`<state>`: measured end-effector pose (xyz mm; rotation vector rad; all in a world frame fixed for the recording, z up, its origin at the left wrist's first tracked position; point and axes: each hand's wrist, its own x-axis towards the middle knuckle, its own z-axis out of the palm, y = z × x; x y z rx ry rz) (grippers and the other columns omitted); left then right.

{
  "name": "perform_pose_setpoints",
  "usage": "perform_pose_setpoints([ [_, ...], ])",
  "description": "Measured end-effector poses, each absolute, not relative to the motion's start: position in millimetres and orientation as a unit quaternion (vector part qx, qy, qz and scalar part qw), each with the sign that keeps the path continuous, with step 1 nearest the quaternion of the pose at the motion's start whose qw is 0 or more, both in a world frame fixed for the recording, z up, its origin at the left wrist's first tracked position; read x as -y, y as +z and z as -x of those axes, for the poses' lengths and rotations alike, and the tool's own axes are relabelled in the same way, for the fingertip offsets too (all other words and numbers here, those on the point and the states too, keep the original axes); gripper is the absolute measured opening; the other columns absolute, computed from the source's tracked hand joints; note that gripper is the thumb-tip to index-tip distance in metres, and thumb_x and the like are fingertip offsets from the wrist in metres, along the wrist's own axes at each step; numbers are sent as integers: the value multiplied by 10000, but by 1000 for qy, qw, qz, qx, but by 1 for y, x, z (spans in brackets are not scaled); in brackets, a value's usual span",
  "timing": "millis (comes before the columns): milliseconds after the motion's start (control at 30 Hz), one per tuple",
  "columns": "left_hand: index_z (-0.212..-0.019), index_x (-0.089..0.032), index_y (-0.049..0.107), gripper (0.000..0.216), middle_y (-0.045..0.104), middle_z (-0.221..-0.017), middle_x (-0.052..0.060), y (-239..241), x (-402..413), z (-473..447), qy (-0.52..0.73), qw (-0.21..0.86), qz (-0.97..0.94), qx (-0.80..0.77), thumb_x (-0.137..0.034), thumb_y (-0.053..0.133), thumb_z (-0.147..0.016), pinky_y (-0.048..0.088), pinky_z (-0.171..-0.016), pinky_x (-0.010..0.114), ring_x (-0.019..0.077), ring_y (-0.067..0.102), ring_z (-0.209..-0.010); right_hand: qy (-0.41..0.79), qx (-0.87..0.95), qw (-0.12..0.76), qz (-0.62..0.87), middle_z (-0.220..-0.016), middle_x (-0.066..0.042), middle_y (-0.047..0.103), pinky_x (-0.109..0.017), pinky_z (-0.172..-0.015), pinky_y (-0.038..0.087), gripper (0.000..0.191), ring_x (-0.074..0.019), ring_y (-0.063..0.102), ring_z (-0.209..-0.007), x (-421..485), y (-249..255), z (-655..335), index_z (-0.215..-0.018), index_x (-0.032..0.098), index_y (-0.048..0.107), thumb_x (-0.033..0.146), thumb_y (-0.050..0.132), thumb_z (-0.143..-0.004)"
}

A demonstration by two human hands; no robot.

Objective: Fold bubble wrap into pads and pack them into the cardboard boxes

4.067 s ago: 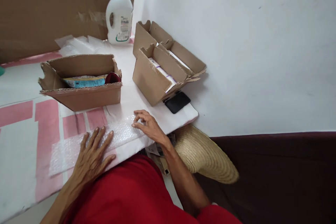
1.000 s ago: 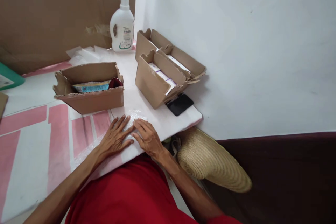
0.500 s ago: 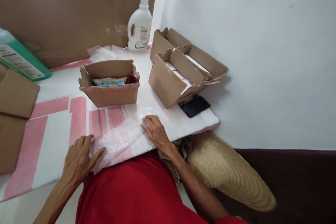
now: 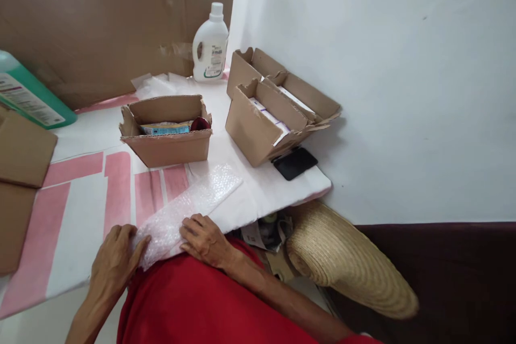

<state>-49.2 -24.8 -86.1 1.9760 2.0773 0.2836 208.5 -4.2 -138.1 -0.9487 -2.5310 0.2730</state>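
Observation:
A strip of clear bubble wrap point(image 4: 209, 188) lies slantwise on the near edge of the table. My left hand point(image 4: 115, 258) rests at its left end, thumb spread from the fingers and touching the plastic. On the middle of the strip lies my right hand point(image 4: 205, 239), its fingers slightly bent and the thumb apart by the near edge. Neither hand visibly lifts the wrap. Just beyond it stands an open cardboard box point(image 4: 173, 150) with a blue packet point(image 4: 165, 129) and a dark red item point(image 4: 200, 123) inside.
Two more open cardboard boxes point(image 4: 250, 134) stand at the right, beside a black phone point(image 4: 295, 164). A white jug point(image 4: 212, 51) is at the back. Left are a green-liquid bottle point(image 4: 32, 94) and a carton point(image 4: 24, 150). A woven straw item point(image 4: 346, 258) sits below the table's right edge.
My right hand has slid left and nearer to me along the bubble wrap, uncovering its right end. My left hand has shifted slightly left and nearer. The view has tilted a little.

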Motion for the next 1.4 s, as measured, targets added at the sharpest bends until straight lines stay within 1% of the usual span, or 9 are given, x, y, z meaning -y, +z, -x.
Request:
perform_pose_setpoints([
  [133,-781,-231,604,475,604,-800,42,-81,22,50,155,236,-647,-709,-700,529,-800,503,-679,363,231,610,-729,95,906,219,350,-1112,-104,653,-372,-767,423,381,-251,507,-990,4,-144,-207,-1065,175,626,542,547,-1001],
  [300,-887,-200,641,480,669,-740,8,-49,21,26,230,563,-402,-685,-612,782,-684,546,-664,319,216,665,-713,90,894,240,367,-1079,-108,657,-377,-744,400,477,-250,510,-958,5,-147,-204,-1010,185,619,648,508,-977],
  [467,-970,-195,626,483,730,-837,28,-34,5,-12,317,664,-255,-627,-499,859,-676,583,-773,344,196,707,-717,141,845,340,389,-979,-88,674,-368,-745,413,224,-232,531,-900,5,-150,-200,-930,181,612,361,502,-1006],
  [567,-993,-205,625,428,738,-1122,106,-39,-5,-23,341,689,-323,-552,-581,719,-811,578,-892,381,259,733,-983,230,771,410,430,-837,-59,625,-353,-773,448,248,-205,530,-812,5,-146,-201,-825,195,576,285,447,-1017],
  [633,-1065,-217,638,428,688,-1281,127,-45,-9,-24,351,646,-415,-536,-606,599,-893,571,-934,414,281,708,-1089,280,719,439,460,-820,-45,601,-353,-816,468,265,-196,538,-804,6,-140,-204,-802,202,561,268,433,-1025],
  [800,-1151,-262,692,265,711,-1195,76,-71,-12,-19,309,314,-721,-535,-397,617,-936,538,-1013,422,240,678,-1119,351,672,452,471,-993,-62,640,-358,-927,481,138,-209,580,-979,5,-125,-209,-945,200,616,210,488,-995],
  [933,-1348,-293,609,388,659,-1341,78,-97,-15,-22,265,157,-852,-424,-252,566,-964,532,-1035,392,226,631,-1235,360,666,453,471,-980,-68,626,-358,-920,495,105,-214,570,-978,4,-124,-209,-880,193,605,149,532,-940],
  [1200,-1393,-267,553,415,652,-1343,93,-113,-17,-19,242,96,-882,-393,-243,547,-978,526,-1021,384,226,623,-1237,349,674,432,487,-979,-65,631,-305,-865,527,58,-188,603,-938,8,-116,-222,-872,188,604,170,599,-927],
  [1400,-1319,-230,604,370,656,-1307,121,-114,-13,-27,221,60,-887,-401,-284,583,-954,511,-975,392,252,618,-1212,159,747,384,519,-788,-60,635,-334,-753,515,246,-200,588,-784,20,-91,-243,-763,196,607,223,534,-996],
])
